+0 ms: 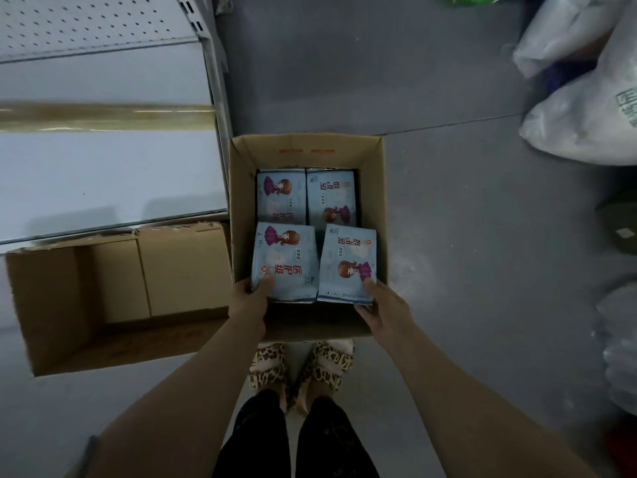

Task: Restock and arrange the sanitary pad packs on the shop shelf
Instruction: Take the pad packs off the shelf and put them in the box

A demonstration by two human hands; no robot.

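Carton open, left hand grips left pack, right hand grips right pack

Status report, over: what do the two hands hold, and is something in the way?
Left hand grips left pack, right hand grips right pack, over open box. Two more packs inside. Second box on its side by shelf.

My head camera, the only view, looks steeply down from close: carton centre frame, shelf upper left.
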